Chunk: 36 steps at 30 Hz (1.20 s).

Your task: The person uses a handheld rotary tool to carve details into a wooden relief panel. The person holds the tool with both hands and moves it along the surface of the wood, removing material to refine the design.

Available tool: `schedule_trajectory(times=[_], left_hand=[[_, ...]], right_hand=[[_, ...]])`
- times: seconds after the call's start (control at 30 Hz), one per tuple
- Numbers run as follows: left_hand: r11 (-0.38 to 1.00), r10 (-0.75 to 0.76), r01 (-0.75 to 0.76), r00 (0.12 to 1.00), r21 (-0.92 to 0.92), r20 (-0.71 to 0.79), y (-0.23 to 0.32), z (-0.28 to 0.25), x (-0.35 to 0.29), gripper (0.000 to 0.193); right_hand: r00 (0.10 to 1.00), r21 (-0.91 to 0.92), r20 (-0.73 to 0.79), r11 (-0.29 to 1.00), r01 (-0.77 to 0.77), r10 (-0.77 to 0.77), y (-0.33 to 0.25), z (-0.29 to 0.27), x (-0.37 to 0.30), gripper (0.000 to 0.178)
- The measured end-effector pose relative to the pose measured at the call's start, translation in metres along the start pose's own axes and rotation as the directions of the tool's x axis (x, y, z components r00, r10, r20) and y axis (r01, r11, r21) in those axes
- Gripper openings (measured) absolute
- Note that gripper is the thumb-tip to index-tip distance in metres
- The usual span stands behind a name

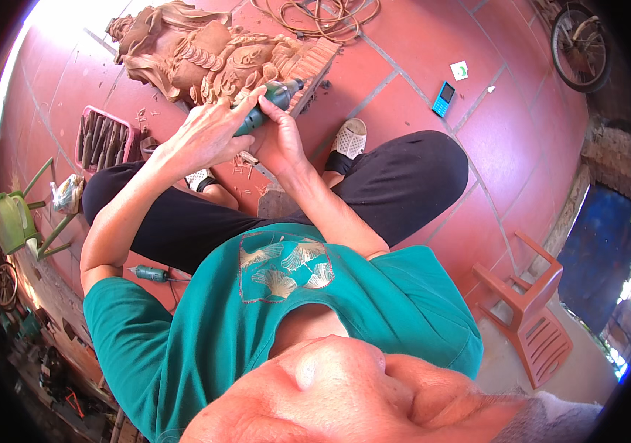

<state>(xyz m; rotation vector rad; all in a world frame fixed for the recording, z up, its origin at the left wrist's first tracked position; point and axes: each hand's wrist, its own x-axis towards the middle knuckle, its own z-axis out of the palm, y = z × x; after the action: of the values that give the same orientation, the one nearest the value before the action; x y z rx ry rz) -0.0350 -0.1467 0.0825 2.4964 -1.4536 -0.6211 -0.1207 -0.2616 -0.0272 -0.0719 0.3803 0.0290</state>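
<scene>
A green handheld power tool (pixel 280 94) with a dark end is between my two hands, close to the near edge of a carved wooden relief (pixel 219 59). My left hand (pixel 216 129) is closed on it from the left, its fingers reaching over the body. From the right, my right hand (pixel 280 140) grips the same tool, the thumb lying along it. Fingers hide part of its body, and I cannot make out any bit or tip. The brown relief, deeply carved with rounded forms and folds, lies just beyond my hands.
A pink tray (pixel 129 140) of dark chisel-like tools stands left. Another green power tool (pixel 151 273) lies by my left thigh. A coiled cord (pixel 323 18) lies beyond the relief, a blue phone (pixel 443 100) to the right. Plastic chairs, green (pixel 11 221) and orange (pixel 522 317), flank me.
</scene>
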Motion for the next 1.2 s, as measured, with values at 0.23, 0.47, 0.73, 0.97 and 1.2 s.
schedule_trajectory(times=[0.23, 0.47, 0.73, 0.97, 1.2], left_hand=[[1.0, -0.029, 0.029, 1.0, 0.0, -0.01, -0.001, -0.002, -0.003, 0.084], [0.993, -0.119, 0.119, 0.993, 0.019, 0.004, -0.013, 0.006, -0.004, 0.091], [0.997, -0.077, 0.077, 0.997, 0.007, -0.02, -0.018, 0.008, -0.007, 0.094], [0.997, -0.069, 0.07, 0.997, -0.036, 0.018, -0.013, -0.003, -0.005, 0.093], [0.997, -0.072, 0.072, 0.994, -0.006, 0.082, -0.011, -0.007, -0.001, 0.098]], right_hand=[[1.0, -0.008, 0.017, 1.0, -0.025, 0.026, 0.002, 0.0, 0.007, 0.027], [0.999, -0.024, 0.039, 0.999, -0.033, 0.034, 0.007, -0.005, 0.021, 0.027], [0.999, -0.051, 0.045, 0.998, -0.028, 0.03, 0.007, -0.001, 0.017, 0.028], [0.995, -0.023, 0.084, 0.999, -0.044, 0.046, 0.007, -0.006, 0.018, 0.028], [0.997, -0.018, 0.074, 1.0, -0.022, 0.023, 0.007, -0.005, 0.017, 0.028]])
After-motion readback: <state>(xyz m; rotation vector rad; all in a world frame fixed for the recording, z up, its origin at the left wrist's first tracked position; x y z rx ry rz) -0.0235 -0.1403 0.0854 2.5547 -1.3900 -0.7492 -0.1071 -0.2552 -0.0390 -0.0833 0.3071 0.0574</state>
